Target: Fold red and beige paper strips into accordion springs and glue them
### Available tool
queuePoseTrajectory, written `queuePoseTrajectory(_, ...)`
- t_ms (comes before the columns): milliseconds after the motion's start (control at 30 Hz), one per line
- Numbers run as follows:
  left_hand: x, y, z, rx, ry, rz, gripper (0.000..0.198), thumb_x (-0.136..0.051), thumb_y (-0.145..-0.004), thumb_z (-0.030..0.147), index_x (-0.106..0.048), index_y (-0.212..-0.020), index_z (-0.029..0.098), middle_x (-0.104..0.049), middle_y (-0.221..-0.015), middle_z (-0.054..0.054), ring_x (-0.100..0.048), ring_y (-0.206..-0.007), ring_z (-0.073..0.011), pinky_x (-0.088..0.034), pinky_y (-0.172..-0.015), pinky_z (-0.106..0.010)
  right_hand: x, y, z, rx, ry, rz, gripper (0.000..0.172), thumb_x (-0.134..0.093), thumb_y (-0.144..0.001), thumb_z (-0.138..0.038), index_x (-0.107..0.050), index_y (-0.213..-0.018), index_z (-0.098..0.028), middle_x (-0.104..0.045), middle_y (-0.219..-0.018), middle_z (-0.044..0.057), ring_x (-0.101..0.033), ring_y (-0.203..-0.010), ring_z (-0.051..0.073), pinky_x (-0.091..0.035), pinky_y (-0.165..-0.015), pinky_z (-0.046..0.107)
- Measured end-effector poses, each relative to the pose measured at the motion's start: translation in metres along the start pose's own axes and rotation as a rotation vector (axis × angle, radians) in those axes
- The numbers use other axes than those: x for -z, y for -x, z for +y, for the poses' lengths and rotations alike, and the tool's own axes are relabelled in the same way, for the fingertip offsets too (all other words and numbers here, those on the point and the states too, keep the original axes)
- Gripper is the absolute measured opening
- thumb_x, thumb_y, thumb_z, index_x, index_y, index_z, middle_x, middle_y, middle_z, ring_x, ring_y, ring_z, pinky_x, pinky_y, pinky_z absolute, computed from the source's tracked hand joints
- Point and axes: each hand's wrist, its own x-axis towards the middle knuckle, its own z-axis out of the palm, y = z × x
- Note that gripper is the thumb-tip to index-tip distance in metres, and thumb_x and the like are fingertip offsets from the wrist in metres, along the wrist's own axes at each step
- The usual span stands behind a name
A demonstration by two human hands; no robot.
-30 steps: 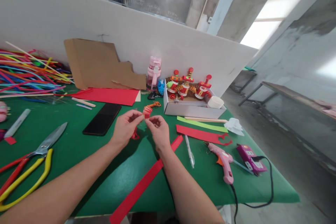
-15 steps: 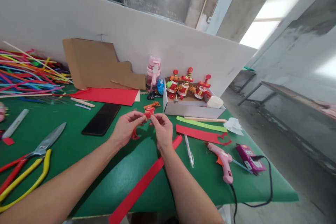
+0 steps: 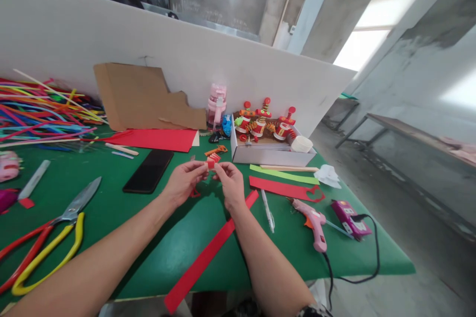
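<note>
Between my two hands is a small folded red paper strip, its pleats paler toward the far end. My left hand pinches its left side with thumb and forefinger. My right hand pinches the right side, so the fingertips of both hands nearly meet. Just beyond the fingers lies an orange cut-out piece. A red scrap shows below my left hand. Under my right forearm runs a long red paper strip, which sticks out past the table's near edge.
Scissors and a black phone lie to the left. A white box holds red paper figures at the back. On the right are a pen, a pink glue gun and its cord. Colourful pipe cleaners pile up far left.
The view has shifted slightly, so objects on the left sit a little further right. Both hands keep hold of the folded strip, with only slight finger movement.
</note>
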Motion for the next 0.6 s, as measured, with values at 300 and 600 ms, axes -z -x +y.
queuePoseTrajectory(300,0.005,0.003,0.006,0.112,0.119,0.006,0.039,-0.093,-0.047,0.029,-0.067,-0.074,0.017,-0.069,-0.063,0.002,-0.063,-0.062,-0.0113,-0.052,-0.062,-0.023,0.011,0.035,-0.053,0.109,0.117,0.032,0.023,-0.058,-0.081,-0.044,-0.063,-0.08,-0.021,-0.068,-0.076,0.0,-0.057,-0.056,0.01,-0.049,-0.059,0.024)
queuePoseTrajectory(600,0.0,0.012,0.008,0.158,0.042,-0.002,0.043,-0.095,-0.045,0.036,-0.067,-0.074,0.02,-0.071,-0.067,0.002,-0.064,-0.065,-0.016,-0.053,-0.061,-0.03,0.18,0.114,-0.114,0.008,1.256,0.477,0.02,-0.055,-0.085,-0.04,-0.059,-0.079,-0.021,-0.069,-0.079,0.005,-0.063,-0.074,0.02,-0.042,-0.064,0.029)
